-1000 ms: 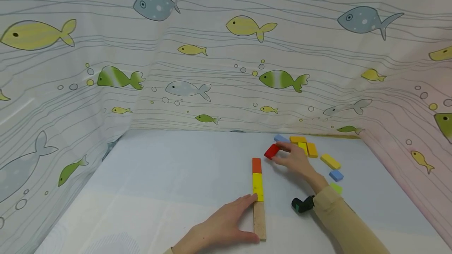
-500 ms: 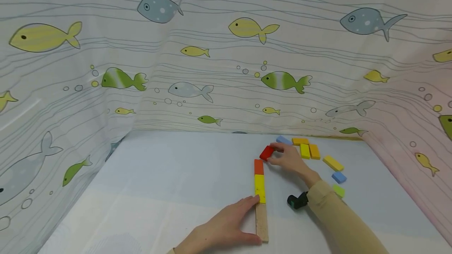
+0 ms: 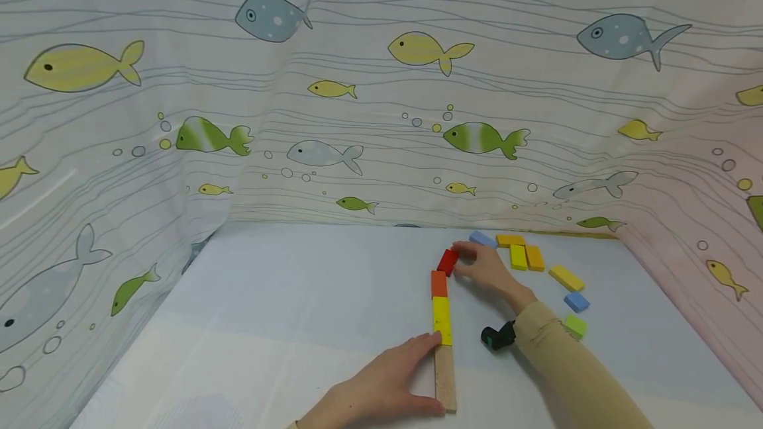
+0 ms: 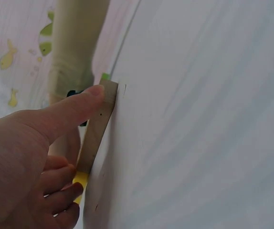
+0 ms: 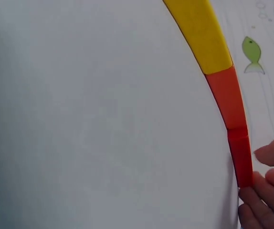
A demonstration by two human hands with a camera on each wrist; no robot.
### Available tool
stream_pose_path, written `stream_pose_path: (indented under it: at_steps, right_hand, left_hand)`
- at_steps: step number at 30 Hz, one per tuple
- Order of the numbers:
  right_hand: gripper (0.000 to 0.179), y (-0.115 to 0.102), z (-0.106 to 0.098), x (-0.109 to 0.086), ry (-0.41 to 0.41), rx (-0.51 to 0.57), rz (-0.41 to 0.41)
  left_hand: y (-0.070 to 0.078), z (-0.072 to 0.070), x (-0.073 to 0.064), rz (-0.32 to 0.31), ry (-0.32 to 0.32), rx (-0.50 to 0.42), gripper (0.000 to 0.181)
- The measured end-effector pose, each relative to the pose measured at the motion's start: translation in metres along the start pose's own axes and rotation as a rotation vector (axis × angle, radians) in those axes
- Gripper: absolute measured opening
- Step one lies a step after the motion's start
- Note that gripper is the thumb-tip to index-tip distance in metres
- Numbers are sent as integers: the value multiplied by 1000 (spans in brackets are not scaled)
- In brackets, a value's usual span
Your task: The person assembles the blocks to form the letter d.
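A row runs away from me in the head view: a bare wooden block (image 3: pixel 444 379), a yellow block (image 3: pixel 442 320), then an orange-red block (image 3: pixel 438 284). At its far end a red block (image 3: pixel 448 262) sits slightly tilted to the right, its near end against the orange-red one. My right hand (image 3: pixel 485 270) holds this red block, fingertips at its far end and thumb at its right side. My left hand (image 3: pixel 384 376) rests on the left of the row. Its thumb lies at the wooden block's near end, and its fingertips (image 4: pixel 77 188) touch the yellow block.
Several loose blocks lie at the back right, among them a blue block (image 3: pixel 483 239), an orange block (image 3: pixel 534 258) and a light green block (image 3: pixel 575 326). A black wrist camera (image 3: pixel 497 336) hangs by my right sleeve. Fish-patterned cloth (image 3: pixel 357 111) walls the table.
My right hand has moved the red block left and toward the row's far end, turning it closer to the row's line. My left hand has stayed at the row.
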State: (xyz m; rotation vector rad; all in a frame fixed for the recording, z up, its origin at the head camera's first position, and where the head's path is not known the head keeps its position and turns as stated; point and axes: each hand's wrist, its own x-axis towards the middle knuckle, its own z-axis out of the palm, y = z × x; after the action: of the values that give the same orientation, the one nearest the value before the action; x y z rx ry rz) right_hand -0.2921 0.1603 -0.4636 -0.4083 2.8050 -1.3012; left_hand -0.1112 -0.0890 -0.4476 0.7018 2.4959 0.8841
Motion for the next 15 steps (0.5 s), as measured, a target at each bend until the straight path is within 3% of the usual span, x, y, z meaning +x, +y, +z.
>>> stream_pose_path:
  at_steps: [8,15]
  right_hand:
    - [45,-3,8,2,85,35,70]
    - [43,-4,17,7,124,103,131]
  left_hand:
    - [-5,0,1,54,23,36,91]
    - [-4,0,1,43,10,13,91]
